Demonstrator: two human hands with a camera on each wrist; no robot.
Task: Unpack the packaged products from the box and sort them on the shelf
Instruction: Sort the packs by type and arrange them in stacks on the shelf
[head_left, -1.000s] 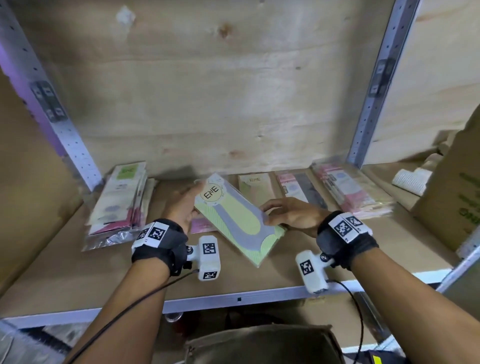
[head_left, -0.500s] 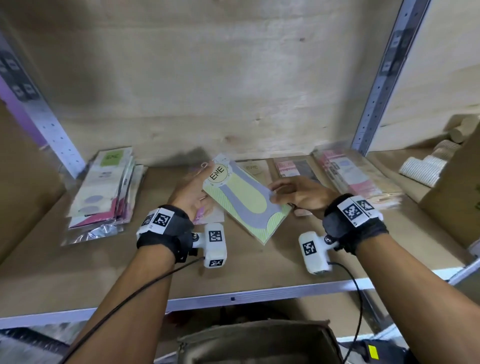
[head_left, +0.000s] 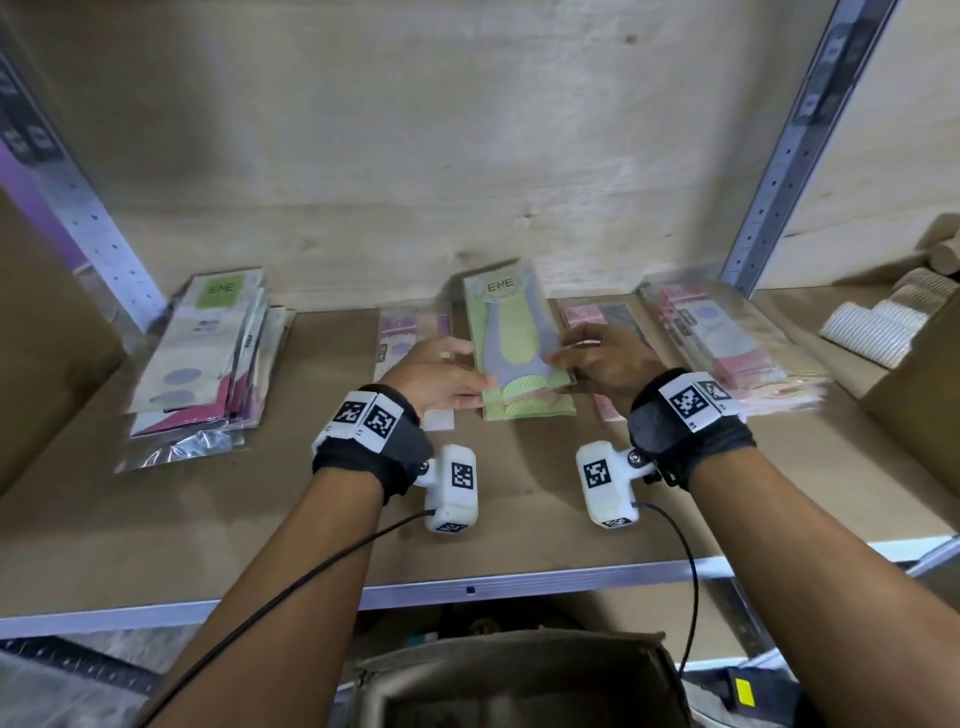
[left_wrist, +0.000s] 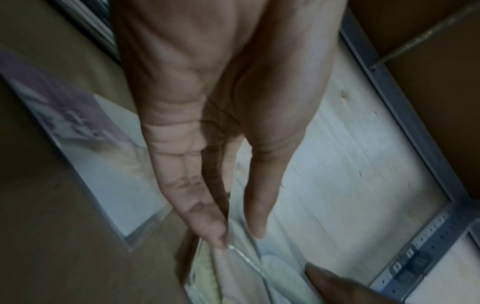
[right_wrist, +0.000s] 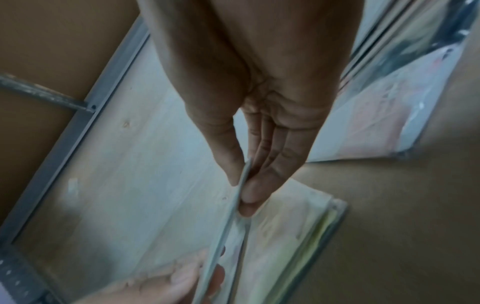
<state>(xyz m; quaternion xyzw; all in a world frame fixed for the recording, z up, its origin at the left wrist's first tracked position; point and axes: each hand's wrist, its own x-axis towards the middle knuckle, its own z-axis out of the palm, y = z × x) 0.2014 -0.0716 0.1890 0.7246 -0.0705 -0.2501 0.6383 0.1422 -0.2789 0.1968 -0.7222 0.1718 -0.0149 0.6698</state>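
A green and grey ENE packet (head_left: 511, 332) is held level at the middle back of the cardboard-lined shelf (head_left: 234, 525), over another green packet (head_left: 530, 408) lying flat. My left hand (head_left: 467, 371) pinches its left edge, my right hand (head_left: 563, 353) its right edge. In the left wrist view the thumb and fingers (left_wrist: 207, 222) close on the packet's clear rim (left_wrist: 241, 255). The right wrist view shows thumb and fingers (right_wrist: 249, 191) clamped on the thin edge (right_wrist: 228, 232), with the lower green packet (right_wrist: 306, 232) beneath.
A stack of packets (head_left: 202, 364) lies at the left, a purple packet (head_left: 410, 332) and pink ones (head_left: 587, 314) flank the green one, and a pink stack (head_left: 727, 348) sits right. A cardboard box (head_left: 914, 405) with white rolls (head_left: 878, 327) stands far right. An open box (head_left: 519, 680) lies below.
The packet has turned from slanted to straight and moved back over the green one on the shelf. Both hands went with it, still gripping its side edges.
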